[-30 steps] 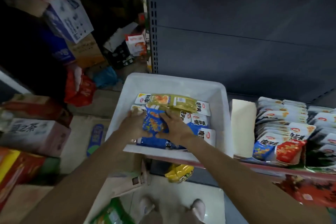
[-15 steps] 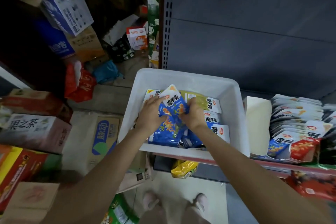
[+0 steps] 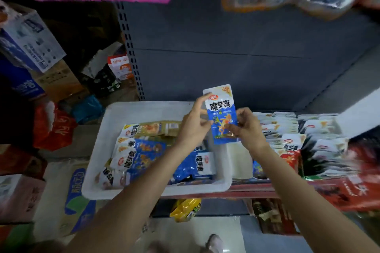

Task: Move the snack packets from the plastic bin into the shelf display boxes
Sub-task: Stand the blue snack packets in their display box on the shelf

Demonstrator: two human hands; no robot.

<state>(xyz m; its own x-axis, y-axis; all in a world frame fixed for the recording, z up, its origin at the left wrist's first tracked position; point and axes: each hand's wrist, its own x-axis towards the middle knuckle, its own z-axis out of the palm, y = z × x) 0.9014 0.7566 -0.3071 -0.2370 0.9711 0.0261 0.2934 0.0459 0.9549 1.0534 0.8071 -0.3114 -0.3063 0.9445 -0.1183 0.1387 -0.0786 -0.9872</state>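
Where it was earlier gripped low in the white plastic bin (image 3: 98,150), the blue-and-white snack packet (image 3: 222,117) is now raised upright above it, pinched between left hand (image 3: 192,127) and right hand (image 3: 247,127).

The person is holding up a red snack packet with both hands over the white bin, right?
Not quite. In the head view the snack packet is blue and white, not red. The left hand and right hand do both hold it up, above the white bin.
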